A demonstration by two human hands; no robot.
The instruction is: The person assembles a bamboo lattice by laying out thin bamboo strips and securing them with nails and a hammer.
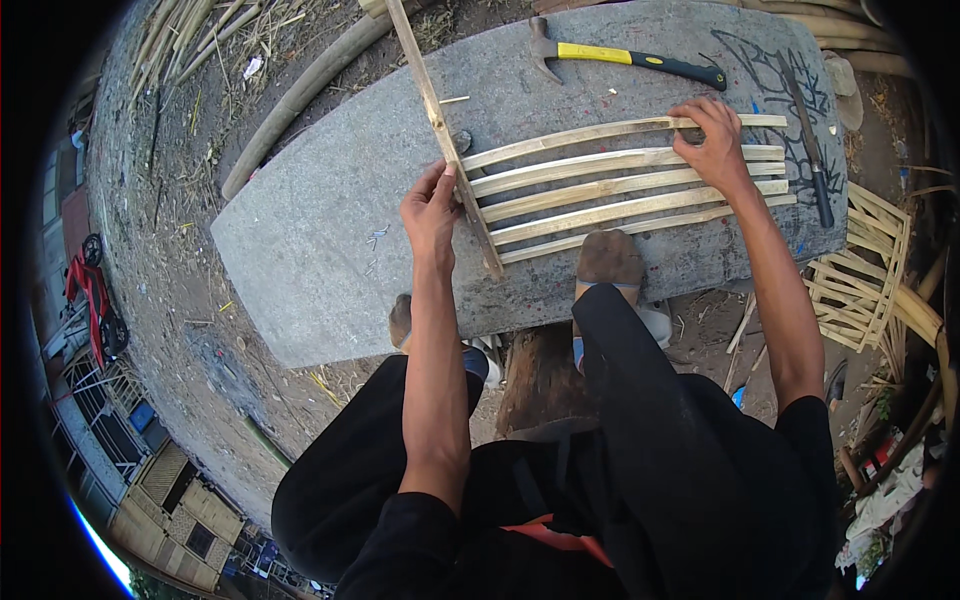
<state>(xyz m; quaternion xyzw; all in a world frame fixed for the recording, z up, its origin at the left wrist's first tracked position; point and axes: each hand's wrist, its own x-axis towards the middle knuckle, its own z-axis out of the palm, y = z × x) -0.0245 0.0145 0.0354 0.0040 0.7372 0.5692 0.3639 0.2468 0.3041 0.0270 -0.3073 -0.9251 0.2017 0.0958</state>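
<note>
Several pale bamboo slats (620,185) lie side by side on a grey slab (310,230), their left ends meeting a crosswise bamboo strip (426,90). My left hand (432,218) pinches that strip between thumb and fingers, close to the end of the farthest slat. Toward the right ends, my right hand (716,150) is closed around the farthest slat (620,129), thumb and fingers curled over it. Below the slats, my foot (611,258) rests at the near edge of the slab.
A hammer (640,60) with a yellow and black handle lies at the slab's far side. A long knife (808,135) lies at the right. Small nails (376,237) are scattered left of my left hand. A slatted bamboo frame (865,265) stands off the slab's right edge.
</note>
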